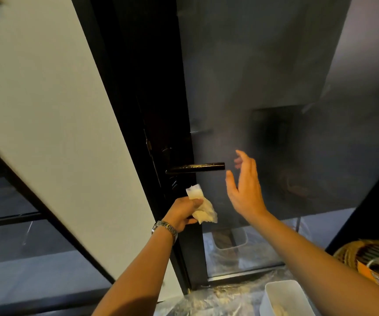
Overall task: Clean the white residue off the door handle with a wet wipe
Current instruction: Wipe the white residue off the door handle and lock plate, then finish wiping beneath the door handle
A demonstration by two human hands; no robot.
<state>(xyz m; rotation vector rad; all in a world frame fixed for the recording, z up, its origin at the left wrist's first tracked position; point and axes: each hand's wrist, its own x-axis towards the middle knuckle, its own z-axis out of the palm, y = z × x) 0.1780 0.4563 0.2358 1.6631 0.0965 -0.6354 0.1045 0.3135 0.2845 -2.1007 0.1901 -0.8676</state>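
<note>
A black lever door handle [196, 168] sticks out to the right from the dark door frame [158, 106], with faint pale specks along its top. My left hand [182, 212], wearing a metal wristwatch, grips a crumpled white wet wipe [201, 205] just below the handle, apart from it. My right hand [244, 185] hovers to the right of the handle's free end with fingers spread and relaxed, holding nothing and touching nothing.
The frosted glass door panel [263, 87] lies behind the handle. A white wall [47, 110] stands on the left. On the floor at lower right sit a white plastic tub [284, 297], plastic sheeting [220, 299] and a woven basket [370, 261].
</note>
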